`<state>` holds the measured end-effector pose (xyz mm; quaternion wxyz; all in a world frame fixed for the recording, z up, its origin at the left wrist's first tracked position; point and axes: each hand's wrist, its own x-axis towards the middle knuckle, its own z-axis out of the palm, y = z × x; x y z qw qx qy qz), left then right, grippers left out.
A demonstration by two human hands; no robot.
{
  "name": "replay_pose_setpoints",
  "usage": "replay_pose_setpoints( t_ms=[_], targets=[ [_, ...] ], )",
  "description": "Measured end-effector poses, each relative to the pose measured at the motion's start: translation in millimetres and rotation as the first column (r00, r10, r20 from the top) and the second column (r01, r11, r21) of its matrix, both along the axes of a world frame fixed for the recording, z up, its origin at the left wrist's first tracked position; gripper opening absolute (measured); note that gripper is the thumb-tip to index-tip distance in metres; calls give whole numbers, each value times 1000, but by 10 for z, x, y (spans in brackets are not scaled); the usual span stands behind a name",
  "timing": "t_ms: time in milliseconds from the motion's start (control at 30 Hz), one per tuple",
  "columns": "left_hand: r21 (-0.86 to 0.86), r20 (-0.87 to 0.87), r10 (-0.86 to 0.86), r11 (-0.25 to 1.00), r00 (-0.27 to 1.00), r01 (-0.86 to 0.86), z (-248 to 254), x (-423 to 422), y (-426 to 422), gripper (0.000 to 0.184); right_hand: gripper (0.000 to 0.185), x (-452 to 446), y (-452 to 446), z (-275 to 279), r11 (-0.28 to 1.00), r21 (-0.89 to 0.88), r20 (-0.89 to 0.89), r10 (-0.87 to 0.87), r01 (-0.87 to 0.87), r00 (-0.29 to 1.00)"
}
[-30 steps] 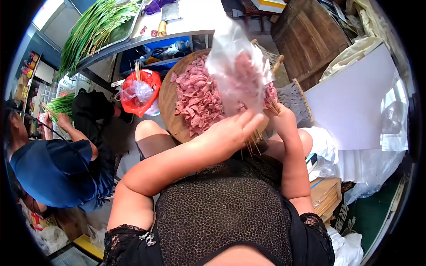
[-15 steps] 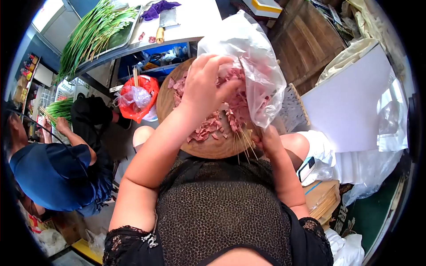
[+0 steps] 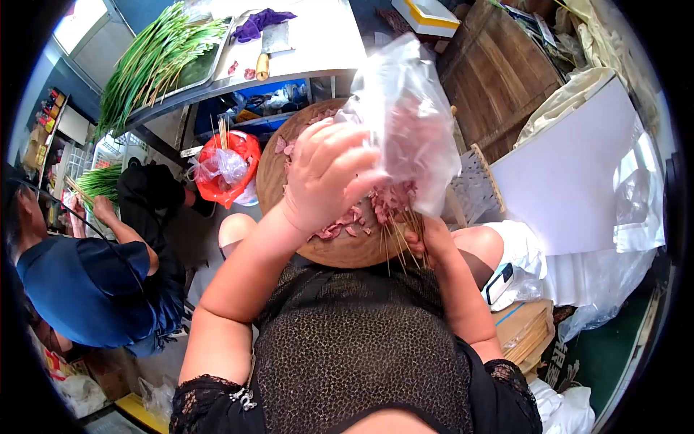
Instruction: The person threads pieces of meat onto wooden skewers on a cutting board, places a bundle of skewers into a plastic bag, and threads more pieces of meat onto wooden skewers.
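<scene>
My left hand [image 3: 325,170] is raised over the round wooden board [image 3: 273,173], thumb apart from the fingers. Its fingertips are at the near edge of a clear plastic bag [image 3: 423,130]; whether they touch it I cannot make out. My right hand [image 3: 432,242], low at the board's right edge, is closed around a bunch of thin skewers [image 3: 396,242]. Pink meat pieces [image 3: 390,199] are threaded on their upper ends, partly covered by the bag. Loose meat slices [image 3: 348,220] lie on the board, some hidden behind my left hand.
A red bag-lined container [image 3: 230,168] with sticks stands left of the board. Beyond is a white table [image 3: 329,43] with green stalks [image 3: 155,61] on a tray. Another person [image 3: 87,275] sits at the left. A phone [image 3: 499,284] lies by my right knee.
The plastic bag has shifted right and bunched narrower, with its lower part near my right hand. My left hand has moved slightly down, its fingers closer together. My right hand still grips the skewers.
</scene>
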<state>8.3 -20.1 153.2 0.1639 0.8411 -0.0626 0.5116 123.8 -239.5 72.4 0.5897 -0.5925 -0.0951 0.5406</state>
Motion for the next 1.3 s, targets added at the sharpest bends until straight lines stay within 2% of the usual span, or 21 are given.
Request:
replay_pose_setpoints(
  t_ms=[67,100,133,200,300,333,433,467,500,600,700,733,767,833,900,1033,1067,1100,1167,1233,1300],
  targets=[
    [-193,-80,93,975,993,-106,-181,35,-71,78,64,-3,6,9,999,-14,-71,40,-41,997],
    [-192,-79,93,975,993,-107,-320,71,-78,78,64,-25,14,28,999,-13,-70,41,-42,997],
    [-471,-177,19,876,984,-101,-440,117,-91,81,62,-62,37,63,998,56,-154,24,-15,988],
    [-901,5,-279,415,960,125,-604,255,-118,73,67,-121,69,63,987,160,-236,13,25,972],
    [-975,-59,-453,217,889,46,-798,221,135,55,73,-131,112,224,985,159,-236,-35,74,971],
    [-939,-105,-299,344,949,5,-802,225,166,43,75,-95,97,183,981,151,-279,-76,122,957],
    [-900,-138,-115,430,984,-76,-797,100,356,37,75,12,50,211,953,258,-379,-53,160,924],
    [-732,-353,61,603,934,-316,-775,10,333,35,74,45,35,165,927,337,-406,-12,162,914],
    [-733,-352,61,603,934,-316,-749,-38,241,35,74,45,40,131,927,338,-405,-12,161,914],
    [-568,-350,-283,822,893,38,-759,-119,-247,39,75,24,63,20,714,645,-597,248,273,763],
    [-590,-353,-586,745,729,313,-576,-235,-717,48,78,25,68,-19,699,676,-582,311,234,751],
    [-680,-399,-640,687,656,256,-458,-297,-751,50,79,4,55,36,748,612,-624,257,257,738],
    [-604,-345,-586,736,734,304,-493,-327,-673,45,79,-14,38,51,750,608,-626,252,259,737],
    [-899,-161,-591,418,791,129,-670,-372,-378,37,78,-12,36,88,715,670,-576,329,201,748],
    [-951,-207,-375,293,904,-96,-598,-295,-49,33,76,-63,-36,112,731,655,-565,304,193,767],
    [-980,-13,-422,184,906,72,-244,62,256,47,81,-144,-137,-34,811,579,-579,330,90,746],
    [-995,56,-480,49,875,90,-242,175,392,56,84,-185,-98,-113,740,673,-533,479,6,698],
    [-999,42,-495,-47,868,22,-153,270,457,59,88,-213,-82,-151,651,756,-472,612,-66,634],
    [-981,-22,-571,-148,821,-129,149,314,445,53,84,-251,-96,-30,758,640,-521,548,-125,655],
    [-997,12,-559,-73,829,-35,130,339,454,41,84,-315,-138,-3,874,467,-537,402,-136,742],
    [-991,-97,-378,126,920,-53,76,319,609,29,81,-291,-196,-154,818,553,-496,472,-154,729]
  ],
)
